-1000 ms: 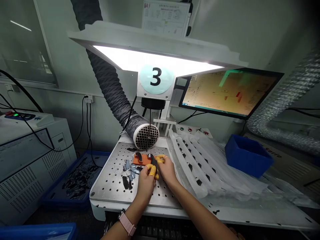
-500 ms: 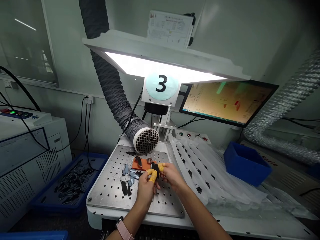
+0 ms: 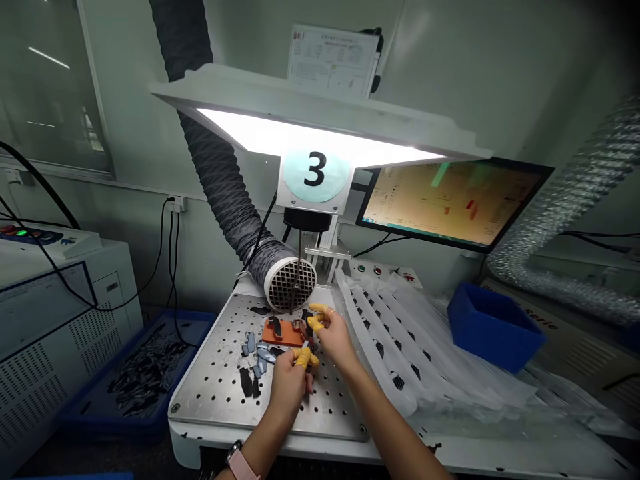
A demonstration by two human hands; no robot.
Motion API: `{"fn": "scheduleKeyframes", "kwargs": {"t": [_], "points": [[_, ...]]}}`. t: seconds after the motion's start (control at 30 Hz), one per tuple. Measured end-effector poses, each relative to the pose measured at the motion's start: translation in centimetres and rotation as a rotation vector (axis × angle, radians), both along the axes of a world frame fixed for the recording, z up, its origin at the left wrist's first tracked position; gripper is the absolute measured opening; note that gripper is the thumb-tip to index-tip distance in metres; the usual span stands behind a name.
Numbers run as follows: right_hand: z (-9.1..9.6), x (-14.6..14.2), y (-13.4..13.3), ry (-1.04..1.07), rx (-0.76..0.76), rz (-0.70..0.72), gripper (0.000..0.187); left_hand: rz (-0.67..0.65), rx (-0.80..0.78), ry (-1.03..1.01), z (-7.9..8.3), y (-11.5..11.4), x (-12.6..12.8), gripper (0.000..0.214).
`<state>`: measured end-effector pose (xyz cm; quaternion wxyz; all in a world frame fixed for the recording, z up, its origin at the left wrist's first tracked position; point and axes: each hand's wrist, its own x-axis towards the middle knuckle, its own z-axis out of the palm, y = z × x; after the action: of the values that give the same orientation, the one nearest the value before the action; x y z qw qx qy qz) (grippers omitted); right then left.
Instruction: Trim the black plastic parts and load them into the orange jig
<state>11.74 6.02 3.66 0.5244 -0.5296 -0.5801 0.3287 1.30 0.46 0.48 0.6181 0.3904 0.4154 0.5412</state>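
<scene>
My left hand, yellow covers on its fingertips, is closed in a pinch over the perforated metal plate. A small pale tip shows at its fingers; the rest is hidden. Farther back and to the right, my right hand, also with yellow fingertip covers, has thumb and finger closed around a small black piece, mostly hidden. Beside the hands lies an orange block with a black curved piece on it. Several blue-grey pieces and flat black pieces lie to the left.
A ribbed duct ends in a grille behind the plate. A lit lamp hangs above. White plastic sleeves with black pieces lie right, near a blue bin. A blue tray of dark pieces stands lower left.
My hands have moved apart: the right went back and up from the left, while the left dropped slightly. The black piece formerly between both hands has left the left fingers.
</scene>
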Motion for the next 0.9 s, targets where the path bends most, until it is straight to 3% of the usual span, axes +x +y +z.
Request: {"fn": "scheduleKeyframes", "kwargs": {"t": [0.13,0.27,0.53,0.67,0.9], "points": [[-2.3,-0.2,2.2,0.003,-0.036,0.032,0.033,-0.004,0.037,-0.075,-0.3,0.0,0.2,0.029],[-3.6,-0.2,2.5,-0.032,-0.035,0.069,0.033,-0.027,0.036,-0.016,-0.1,-0.4,0.3,0.027],[-3.5,0.1,1.7,-0.224,0.013,0.039,0.042,-0.003,0.042,0.058,0.7,-1.1,0.3,0.027],[-3.3,0.1,1.7,-0.280,0.025,0.041,0.034,0.007,0.056,0.046,0.5,-1.0,0.3,0.030],[-3.6,0.2,1.5,-0.187,0.009,0.037,0.036,0.002,0.038,0.047,0.9,-1.4,0.2,0.028]]}}
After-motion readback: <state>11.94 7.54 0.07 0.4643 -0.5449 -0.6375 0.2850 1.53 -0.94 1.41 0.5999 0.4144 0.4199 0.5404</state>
